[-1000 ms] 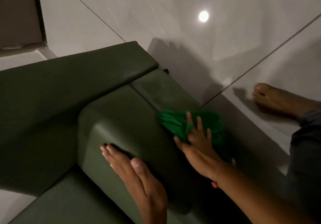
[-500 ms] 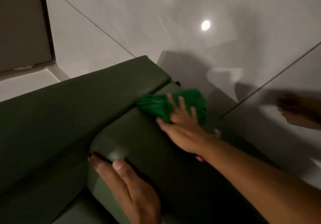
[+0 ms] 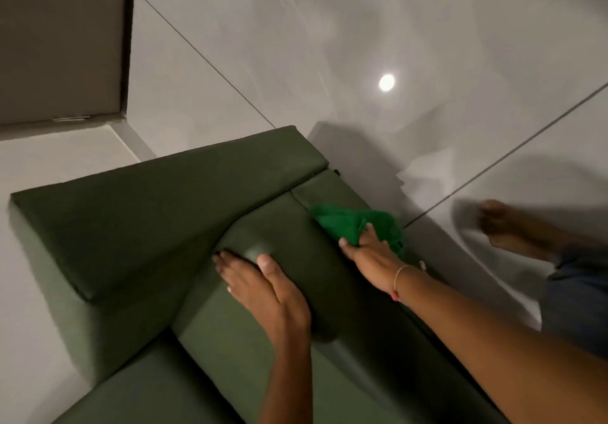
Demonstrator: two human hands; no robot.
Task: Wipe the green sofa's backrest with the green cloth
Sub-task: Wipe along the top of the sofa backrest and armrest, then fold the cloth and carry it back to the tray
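Note:
The dark green sofa (image 3: 158,206) fills the lower left, and its backrest (image 3: 302,259) runs from the centre down to the lower right. A bright green cloth (image 3: 348,223) lies bunched on the backrest's top near its far end. My right hand (image 3: 375,259) presses on the cloth's near edge, fingers over it, a thin bracelet on the wrist. My left hand (image 3: 263,289) lies flat on the backrest's rounded front edge, fingers spread, holding nothing.
Glossy pale floor tiles (image 3: 329,45) surround the sofa, with a ceiling light's reflection (image 3: 386,82) on them. A brown door or panel (image 3: 62,39) stands at the upper left. My bare foot (image 3: 506,226) is on the floor to the right of the sofa.
My right hand slid the cloth along the backrest's top, out to the far end and then slightly back. The camera tilted, and my left hand shifted further along the front edge.

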